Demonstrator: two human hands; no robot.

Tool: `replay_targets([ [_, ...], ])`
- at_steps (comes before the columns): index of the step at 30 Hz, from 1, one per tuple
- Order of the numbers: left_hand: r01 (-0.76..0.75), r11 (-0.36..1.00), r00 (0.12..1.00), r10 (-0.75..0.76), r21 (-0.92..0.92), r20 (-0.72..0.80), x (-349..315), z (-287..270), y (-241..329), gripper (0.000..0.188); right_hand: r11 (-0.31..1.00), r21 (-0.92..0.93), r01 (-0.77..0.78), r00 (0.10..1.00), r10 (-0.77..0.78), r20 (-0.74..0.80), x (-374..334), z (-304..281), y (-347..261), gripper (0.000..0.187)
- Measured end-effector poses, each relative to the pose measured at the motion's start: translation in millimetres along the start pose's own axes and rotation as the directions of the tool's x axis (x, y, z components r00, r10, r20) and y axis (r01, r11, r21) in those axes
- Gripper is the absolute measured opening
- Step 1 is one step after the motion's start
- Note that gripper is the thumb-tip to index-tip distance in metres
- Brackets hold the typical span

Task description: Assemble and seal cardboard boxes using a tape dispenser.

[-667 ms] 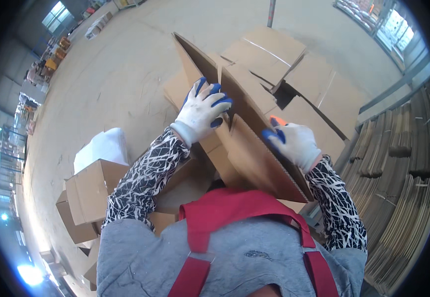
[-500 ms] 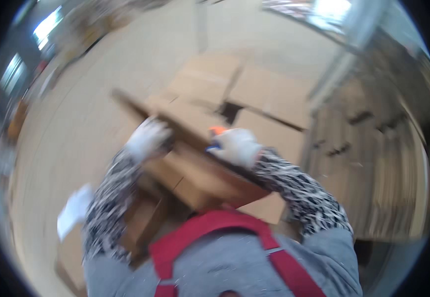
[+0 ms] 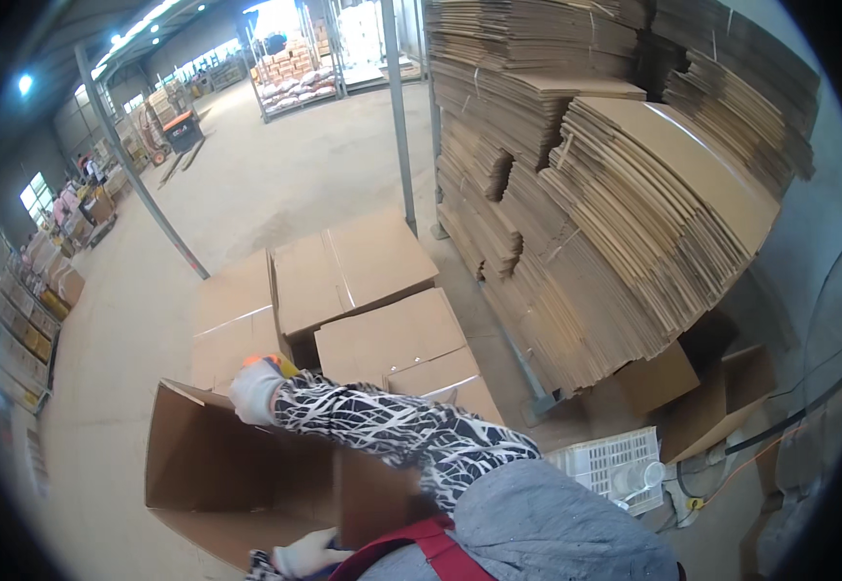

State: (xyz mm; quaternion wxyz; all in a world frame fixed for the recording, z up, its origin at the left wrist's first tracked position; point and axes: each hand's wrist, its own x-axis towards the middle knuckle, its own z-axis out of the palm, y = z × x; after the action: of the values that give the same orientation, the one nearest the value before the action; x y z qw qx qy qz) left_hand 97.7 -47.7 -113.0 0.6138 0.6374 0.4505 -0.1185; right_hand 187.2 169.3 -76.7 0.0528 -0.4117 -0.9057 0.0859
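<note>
An open, empty-looking brown cardboard box (image 3: 237, 465) is in front of me at lower left, its dark inside facing up. My right hand (image 3: 258, 389), in a white glove, is closed at its far edge. An orange and yellow tool (image 3: 287, 368) shows past those fingers; its kind is hard to make out. My left hand (image 3: 305, 554), also gloved, grips the box's near side at the lower edge of the view, its lower part cut off. Just beyond the box lie closed cartons (image 3: 355, 266), with light strips across their tops.
Tall stacks of flattened cardboard (image 3: 624, 223) rise on the right. Below them are a white plastic basket (image 3: 585, 465), an open carton (image 3: 731, 397) and loose cables (image 3: 779, 441). Metal posts (image 3: 403, 126) stand beyond the cartons. Loaded racks (image 3: 290, 73) are far off.
The view has swung and steadied. The box, earlier tilted between both hands, now sits opening up at lower left. My right hand has moved to its far edge, my left to its near side.
</note>
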Motion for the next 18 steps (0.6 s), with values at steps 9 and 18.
replay_targets([
  [9,0.656,0.595,0.661,-0.75,0.465,0.029,56,-67,-64,0.058,0.994,-0.066,0.091,0.995,-0.094,-0.039,-4,9,-20,0.03],
  [18,0.813,0.581,0.082,-0.067,0.028,-0.994,-99,-187,-93,0.076,0.999,0.046,0.009,1.0,-0.009,-0.01,-14,-10,-14,0.038],
])
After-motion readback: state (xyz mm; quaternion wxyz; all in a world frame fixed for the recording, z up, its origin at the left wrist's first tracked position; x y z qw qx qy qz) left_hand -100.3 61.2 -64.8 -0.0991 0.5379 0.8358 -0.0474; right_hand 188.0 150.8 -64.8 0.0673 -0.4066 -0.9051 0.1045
